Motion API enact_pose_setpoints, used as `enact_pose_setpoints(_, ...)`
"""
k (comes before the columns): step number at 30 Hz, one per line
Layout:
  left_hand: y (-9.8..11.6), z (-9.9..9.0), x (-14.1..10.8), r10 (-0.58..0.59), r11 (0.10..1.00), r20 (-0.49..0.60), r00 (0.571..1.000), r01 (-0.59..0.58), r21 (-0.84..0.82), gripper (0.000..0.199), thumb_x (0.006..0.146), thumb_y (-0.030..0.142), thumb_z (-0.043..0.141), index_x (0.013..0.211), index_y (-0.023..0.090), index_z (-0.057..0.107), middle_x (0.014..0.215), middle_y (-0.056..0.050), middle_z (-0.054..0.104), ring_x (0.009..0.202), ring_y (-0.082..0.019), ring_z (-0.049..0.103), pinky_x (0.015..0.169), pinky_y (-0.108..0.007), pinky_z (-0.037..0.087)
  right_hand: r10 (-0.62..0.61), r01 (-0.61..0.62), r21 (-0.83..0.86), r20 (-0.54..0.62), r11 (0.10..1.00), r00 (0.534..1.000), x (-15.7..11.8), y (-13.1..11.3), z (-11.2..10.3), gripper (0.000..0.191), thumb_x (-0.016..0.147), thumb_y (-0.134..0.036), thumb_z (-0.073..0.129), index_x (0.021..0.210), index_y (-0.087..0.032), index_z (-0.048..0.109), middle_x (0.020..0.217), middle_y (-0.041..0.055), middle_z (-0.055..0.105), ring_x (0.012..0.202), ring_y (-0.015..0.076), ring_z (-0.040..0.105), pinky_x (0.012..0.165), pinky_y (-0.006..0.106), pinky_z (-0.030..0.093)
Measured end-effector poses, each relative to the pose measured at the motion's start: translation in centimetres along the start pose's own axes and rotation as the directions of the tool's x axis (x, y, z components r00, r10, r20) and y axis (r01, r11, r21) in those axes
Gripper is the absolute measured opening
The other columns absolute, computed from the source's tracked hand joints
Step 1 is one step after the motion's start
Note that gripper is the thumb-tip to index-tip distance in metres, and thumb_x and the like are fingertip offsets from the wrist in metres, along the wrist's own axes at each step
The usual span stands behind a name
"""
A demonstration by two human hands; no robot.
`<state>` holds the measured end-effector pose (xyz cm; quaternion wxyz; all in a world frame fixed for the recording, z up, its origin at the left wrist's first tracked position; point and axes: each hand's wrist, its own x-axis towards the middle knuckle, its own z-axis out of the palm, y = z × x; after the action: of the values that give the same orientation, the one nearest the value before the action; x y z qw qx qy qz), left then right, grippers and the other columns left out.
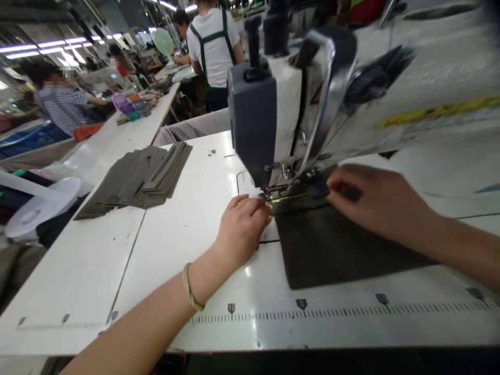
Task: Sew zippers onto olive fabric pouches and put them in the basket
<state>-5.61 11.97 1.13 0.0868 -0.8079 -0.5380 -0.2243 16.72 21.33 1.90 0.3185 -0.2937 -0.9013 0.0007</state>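
Note:
A sewing machine [253, 114] stands over the white table, its needle area low at the front. My left hand [244, 224] is just left of the presser foot [287, 192], fingers curled together at the edge of the work; what they pinch, if anything, is hidden. A dark grey-brown fabric piece [332, 255] lies flat on the table, its far edge running under the foot. Above this piece, my right hand [375, 200] has thumb and finger closed beside a dark rounded part to the right of the foot. What is between those fingertips cannot be made out.
Stacked grey-brown fabric pieces [133, 174] lie on the table at left. A printed ruler scale [300, 307] runs along the front edge. A white round stand [45, 208] is at far left. Several people work at tables behind, one in a white shirt [214, 47].

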Motion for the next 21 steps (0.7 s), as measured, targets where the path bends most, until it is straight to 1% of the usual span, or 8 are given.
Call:
enact_pose_setpoints(2,-0.6,0.5,0.1,0.043,0.998,0.005,0.999,-0.043,0.053,0.015,0.090,0.022,0.049,0.091,0.014,0.062,0.097,-0.006,0.065,0.092,-0.016,0.060,0.095,-0.037,0.040,-0.106,0.104,0.020,0.086,0.994,0.991,-0.9,-1.8,0.6,0.028,0.090,-0.031,0.047,0.071,-0.015,0.060,0.070,0.0050,0.059,0.066,0.0138,0.055,0.062,0.027,0.044)
enact_pose_setpoints(4,-0.6,0.8,0.2,0.035,0.997,0.013,0.999,-0.035,0.071,0.017,0.091,0.021,0.046,0.093,0.014,0.062,0.101,-0.006,0.065,0.094,-0.016,0.060,0.095,-0.036,0.039,-0.153,0.155,-0.008,0.120,0.988,0.981,-1.5,-3.4,1.3,0.026,0.090,-0.025,0.045,0.077,-0.013,0.063,0.076,0.0076,0.061,0.072,0.0171,0.057,0.064,0.030,0.044)
enact_pose_setpoints(6,-0.6,0.8,0.6,-0.003,0.998,0.022,1.000,0.002,0.058,0.018,0.091,0.018,0.044,0.092,0.013,0.061,0.098,-0.006,0.066,0.089,-0.016,0.061,0.092,-0.034,0.040,-0.124,0.137,-0.090,0.132,0.987,0.983,-1.5,-4.4,2.1,0.025,0.090,-0.024,0.044,0.089,-0.011,0.065,0.080,0.0085,0.064,0.070,0.0190,0.058,0.060,0.031,0.044)
enact_pose_setpoints(9,-0.7,0.4,1.2,-0.111,0.993,0.047,0.993,0.109,0.034,0.021,0.091,0.017,0.043,0.083,0.013,0.062,0.081,-0.003,0.068,0.076,-0.015,0.062,0.082,-0.032,0.044,-0.054,0.091,-0.176,0.202,0.980,0.978,-0.5,-4.8,3.2,0.030,0.088,-0.028,0.046,0.107,-0.010,0.061,0.085,0.0093,0.066,0.067,0.0204,0.060,0.054,0.031,0.041)
enact_pose_setpoints(12,-0.8,0.2,1.4,-0.142,0.990,0.058,0.988,0.142,0.005,0.020,0.090,0.017,0.044,0.081,0.014,0.062,0.078,-0.002,0.067,0.075,-0.015,0.063,0.081,-0.033,0.044,-0.033,0.074,-0.163,0.242,0.984,0.970,0.2,-4.8,3.8,0.030,0.088,-0.029,0.046,0.108,-0.014,0.061,0.088,0.0088,0.068,0.067,0.0196,0.061,0.053,0.030,0.040)
enact_pose_setpoints(15,-0.7,0.5,0.9,-0.049,0.999,0.031,0.998,0.049,0.010,0.016,0.089,0.014,0.046,0.088,0.016,0.062,0.088,-0.001,0.067,0.083,-0.015,0.063,0.094,-0.038,0.038,-0.102,0.127,-0.103,0.223,0.986,0.970,0.2,-4.8,3.5,0.026,0.090,-0.026,0.043,0.101,-0.014,0.064,0.083,0.0064,0.068,0.063,0.0167,0.060,0.052,0.028,0.039)
enact_pose_setpoints(18,-0.4,0.8,0.2,0.026,0.996,0.022,0.999,-0.028,0.080,0.015,0.089,0.013,0.046,0.091,0.016,0.061,0.091,-0.002,0.066,0.088,-0.015,0.062,0.100,-0.040,0.033,-0.215,0.230,-0.114,0.130,0.967,0.968,0.0,-5.0,2.9,0.023,0.090,-0.023,0.045,0.089,-0.016,0.067,0.070,0.0035,0.065,0.057,0.0147,0.057,0.050,0.029,0.038)
enact_pose_setpoints(21,-0.1,0.9,0.1,0.055,0.989,0.027,0.998,-0.058,0.135,0.017,0.090,0.012,0.043,0.090,0.014,0.061,0.089,-0.004,0.065,0.090,-0.016,0.062,0.101,-0.040,0.033,-0.209,0.211,-0.194,0.032,0.958,0.977,0.1,-5.0,3.0,0.023,0.089,-0.020,0.046,0.095,-0.013,0.066,0.081,0.0093,0.067,0.077,0.0213,0.060,0.066,0.034,0.045)
